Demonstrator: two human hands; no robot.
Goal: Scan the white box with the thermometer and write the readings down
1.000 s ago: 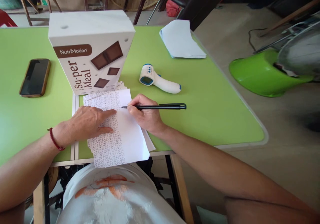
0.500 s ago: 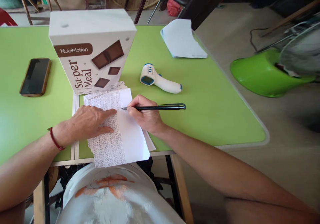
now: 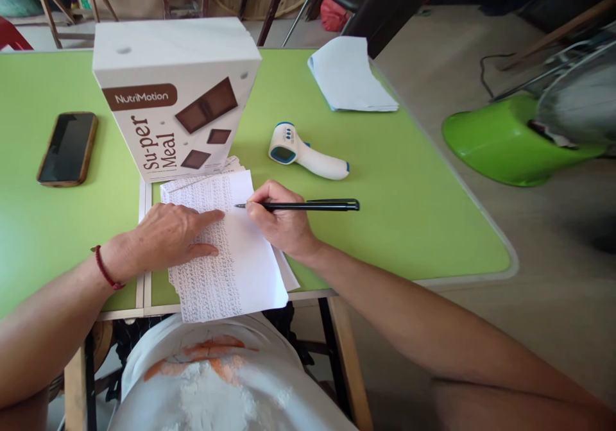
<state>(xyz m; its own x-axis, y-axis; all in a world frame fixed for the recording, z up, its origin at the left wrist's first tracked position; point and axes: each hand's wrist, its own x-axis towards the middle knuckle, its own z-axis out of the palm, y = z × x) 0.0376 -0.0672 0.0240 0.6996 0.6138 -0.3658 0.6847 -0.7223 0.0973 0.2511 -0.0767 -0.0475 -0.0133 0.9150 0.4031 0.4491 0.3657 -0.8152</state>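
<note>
Phone (image 3: 67,149): 1, dark screen up, lying flat on the green table.
Left hand (image 3: 168,233): 1, palm down on the written sheet; we see index finger and thumb spread apart, the other fingers tucked and partly hidden; forearm comes in from lower left, red bracelet at the wrist.
Box (image 3: 185,117): 1, standing upright behind the sheet.
Written sheet (image 3: 255,261): 1, atop other paper, its near end past the table edge; we judge it light, limp and easily creased, best pressed flat or lifted by a margin.
Right hand (image 3: 286,226): 1, fingers pinched on the pen, forearm slanting in from lower right.
Pen (image 3: 312,206): 1, black, nearly level, tip at the unwritten part; contact we cannot tell. We judge it light, stiff, smooth, best gripped near the tip.
Thermometer (image 3: 308,154): 1, white, beyond the pen.
</note>
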